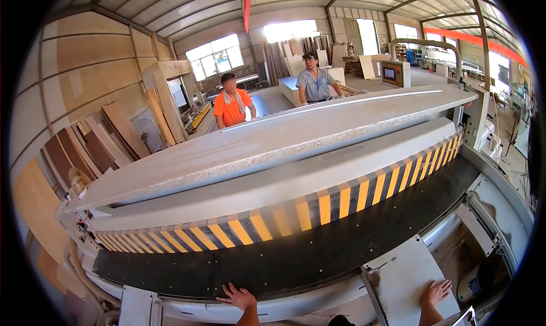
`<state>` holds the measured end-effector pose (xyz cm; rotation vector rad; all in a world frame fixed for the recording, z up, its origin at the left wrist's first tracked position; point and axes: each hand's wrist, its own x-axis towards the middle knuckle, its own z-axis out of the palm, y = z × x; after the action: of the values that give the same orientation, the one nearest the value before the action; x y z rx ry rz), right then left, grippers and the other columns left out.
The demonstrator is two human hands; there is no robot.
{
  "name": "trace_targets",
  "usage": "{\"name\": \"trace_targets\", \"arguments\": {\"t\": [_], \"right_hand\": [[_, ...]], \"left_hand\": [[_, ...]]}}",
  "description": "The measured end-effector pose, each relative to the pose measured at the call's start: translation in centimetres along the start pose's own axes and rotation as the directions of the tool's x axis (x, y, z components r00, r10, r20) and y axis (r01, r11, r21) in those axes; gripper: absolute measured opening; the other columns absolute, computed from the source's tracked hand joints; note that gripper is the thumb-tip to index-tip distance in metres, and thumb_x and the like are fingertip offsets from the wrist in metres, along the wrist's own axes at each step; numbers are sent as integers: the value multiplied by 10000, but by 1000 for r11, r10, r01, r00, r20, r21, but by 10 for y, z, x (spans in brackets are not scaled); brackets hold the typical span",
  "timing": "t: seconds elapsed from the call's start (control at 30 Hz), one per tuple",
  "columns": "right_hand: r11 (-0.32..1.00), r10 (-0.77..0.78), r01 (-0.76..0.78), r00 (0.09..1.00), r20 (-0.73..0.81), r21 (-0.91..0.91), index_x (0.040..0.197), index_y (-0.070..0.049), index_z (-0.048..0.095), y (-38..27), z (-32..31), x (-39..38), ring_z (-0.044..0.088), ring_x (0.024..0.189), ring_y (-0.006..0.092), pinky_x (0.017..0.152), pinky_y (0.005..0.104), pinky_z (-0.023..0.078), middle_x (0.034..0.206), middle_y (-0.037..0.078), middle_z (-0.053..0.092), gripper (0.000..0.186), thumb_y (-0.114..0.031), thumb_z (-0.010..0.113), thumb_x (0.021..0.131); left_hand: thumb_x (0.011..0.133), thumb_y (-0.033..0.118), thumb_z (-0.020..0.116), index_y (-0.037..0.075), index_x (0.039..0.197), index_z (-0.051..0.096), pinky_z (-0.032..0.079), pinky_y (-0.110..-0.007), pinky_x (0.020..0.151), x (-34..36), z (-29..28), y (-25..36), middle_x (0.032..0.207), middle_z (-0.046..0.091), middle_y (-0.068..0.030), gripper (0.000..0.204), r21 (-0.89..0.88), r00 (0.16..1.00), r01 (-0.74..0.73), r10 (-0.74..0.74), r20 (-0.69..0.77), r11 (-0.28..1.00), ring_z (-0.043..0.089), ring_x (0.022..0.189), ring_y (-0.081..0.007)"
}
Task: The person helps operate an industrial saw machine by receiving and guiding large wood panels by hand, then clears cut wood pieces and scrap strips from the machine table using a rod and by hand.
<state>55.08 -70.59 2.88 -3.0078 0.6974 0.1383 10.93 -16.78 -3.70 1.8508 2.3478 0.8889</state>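
Observation:
A wide machine spans the view, with a long black bed (296, 258) dotted with small pale spots. My left hand (238, 297) rests at the bed's front edge, its fingers spread and holding nothing. On a grey support table (398, 275) that juts from the machine's front lies my right hand (436, 292), palm down with fingers stretched out. Behind the bed runs a yellow-and-black striped guard (324, 206), below a long grey beam (273, 192).
Beyond the machine stand a person in an orange shirt (232, 107) and a person in a grey-blue shirt (314, 84). A control panel (393, 73) is mounted at the far right. Boards (94, 144) lean against the left wall. Another grey support table (139, 308) juts out at lower left.

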Motion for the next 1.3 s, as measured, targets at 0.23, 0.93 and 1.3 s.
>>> {"name": "trace_targets", "arguments": {"t": [0.23,0.93,1.3], "right_hand": [[1000,-22,23,999,-23,16,1665,-3,231,5,5,1,112,1643,292,1312,475,136,1772,122,171,736,-449,408,1107],[997,-3,-3,997,-71,-80,1669,-40,250,1,29,13,162,1632,290,1303,488,177,1763,96,216,752,-518,394,1107],[984,-91,115,982,-166,139,1615,31,317,11,36,26,167,1625,319,1313,478,125,1719,175,289,746,-387,541,1039]], "left_hand": [[960,341,501,131,1468,550,100,-753,1230,-1,2,-4,1664,353,-138,552,-16,1000,-6,6,2,1000,32,1532,-663],[985,342,496,165,1498,527,99,-762,1225,2,13,-7,1686,317,-108,544,-15,1000,-23,24,6,1000,29,1524,-673],[857,95,688,46,1497,475,246,-651,1223,-40,-3,66,1585,431,-231,676,-438,674,-650,737,45,621,326,1504,-505]]}}
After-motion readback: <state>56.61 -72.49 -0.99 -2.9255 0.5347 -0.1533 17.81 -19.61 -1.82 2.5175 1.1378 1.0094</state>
